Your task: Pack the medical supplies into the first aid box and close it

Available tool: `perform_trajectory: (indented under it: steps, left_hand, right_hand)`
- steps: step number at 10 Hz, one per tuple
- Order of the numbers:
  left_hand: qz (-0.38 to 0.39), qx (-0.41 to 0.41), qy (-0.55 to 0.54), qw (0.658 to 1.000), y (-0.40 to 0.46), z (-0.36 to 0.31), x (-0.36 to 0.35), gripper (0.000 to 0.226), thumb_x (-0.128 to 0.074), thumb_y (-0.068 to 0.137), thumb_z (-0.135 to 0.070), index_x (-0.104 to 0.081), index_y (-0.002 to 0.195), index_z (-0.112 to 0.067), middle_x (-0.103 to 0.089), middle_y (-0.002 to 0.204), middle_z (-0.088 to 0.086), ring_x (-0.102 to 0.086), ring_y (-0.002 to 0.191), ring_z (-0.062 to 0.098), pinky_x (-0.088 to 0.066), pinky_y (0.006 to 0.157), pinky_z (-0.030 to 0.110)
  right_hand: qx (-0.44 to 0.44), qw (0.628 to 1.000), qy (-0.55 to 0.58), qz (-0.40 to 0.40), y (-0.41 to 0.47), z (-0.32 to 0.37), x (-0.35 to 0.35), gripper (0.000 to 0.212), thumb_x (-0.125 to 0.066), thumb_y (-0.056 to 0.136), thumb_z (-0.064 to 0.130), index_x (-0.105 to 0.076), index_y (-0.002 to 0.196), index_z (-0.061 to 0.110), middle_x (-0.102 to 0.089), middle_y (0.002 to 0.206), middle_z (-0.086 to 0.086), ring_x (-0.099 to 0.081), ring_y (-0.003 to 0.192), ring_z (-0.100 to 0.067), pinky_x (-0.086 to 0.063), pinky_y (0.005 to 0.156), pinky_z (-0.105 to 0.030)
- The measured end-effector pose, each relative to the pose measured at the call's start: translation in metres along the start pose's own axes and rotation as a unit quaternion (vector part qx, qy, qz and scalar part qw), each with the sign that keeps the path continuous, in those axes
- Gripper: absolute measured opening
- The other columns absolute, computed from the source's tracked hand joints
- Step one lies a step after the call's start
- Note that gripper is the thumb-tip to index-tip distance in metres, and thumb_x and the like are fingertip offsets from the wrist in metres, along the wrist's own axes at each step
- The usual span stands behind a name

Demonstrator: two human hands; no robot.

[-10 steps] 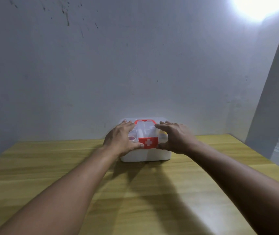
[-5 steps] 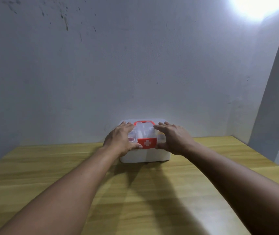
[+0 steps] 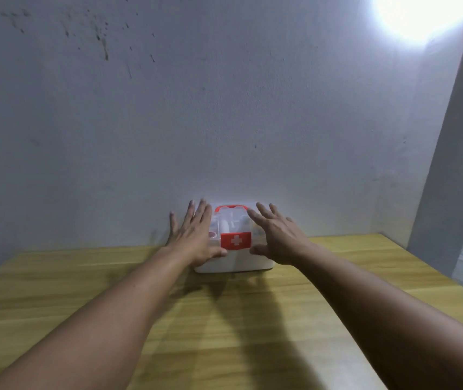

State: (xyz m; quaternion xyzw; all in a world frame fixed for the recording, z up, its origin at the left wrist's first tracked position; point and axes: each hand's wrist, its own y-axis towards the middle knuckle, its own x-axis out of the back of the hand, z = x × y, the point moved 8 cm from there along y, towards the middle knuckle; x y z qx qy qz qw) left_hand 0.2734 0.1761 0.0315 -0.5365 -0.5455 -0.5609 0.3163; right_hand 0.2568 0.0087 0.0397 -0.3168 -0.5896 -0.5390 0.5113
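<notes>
One box (image 3: 234,249) is seen at the far edge of the table (image 3: 84,277), against the wall (image 3: 224,108), its lid down and one red latch (image 3: 236,240) at the front. Two hands are counted: the left hand (image 3: 193,237) and right hand (image 3: 276,239), fingers spread, nothing gripped, flanking the latch. If the latch is not fully caught, the lid could spring up on lifting; contents are blurred.

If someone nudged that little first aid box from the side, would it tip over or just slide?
The first aid box looks wider than tall and sits flat on the wooden table, so it would probably slide, not tip. Its plastic shell looks rigid and likely light. The smooth tabletop may let it skid easily; the red handle seems the surer way to lift it.
</notes>
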Motion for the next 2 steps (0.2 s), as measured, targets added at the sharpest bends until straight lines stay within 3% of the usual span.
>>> perform_trajectory:
  steps: [1,2]
  left_hand:
    - [0.006,0.009,0.000,1.000,-0.021,-0.006,0.003,0.123,-0.057,0.078,-0.069,0.033,0.145,-0.022,0.048,0.149,0.001,0.038,0.141,0.021,0.019,0.115,0.057]
    - [-0.003,-0.009,-0.022,1.000,-0.060,-0.011,0.001,0.115,-0.055,0.080,-0.068,0.027,0.148,-0.026,0.046,0.150,-0.002,0.037,0.141,0.018,0.018,0.117,0.054]
  right_hand:
    - [-0.013,1.000,0.011,-0.015,-0.018,-0.003,-0.002,0.112,-0.070,0.080,0.048,0.012,0.152,0.027,0.018,0.162,-0.001,0.011,0.149,-0.027,-0.008,0.117,-0.055]
    - [-0.024,0.998,0.051,-0.009,-0.064,-0.013,-0.003,0.104,-0.065,0.083,0.047,0.009,0.153,0.026,0.015,0.162,0.001,0.007,0.150,-0.021,-0.012,0.121,-0.047]
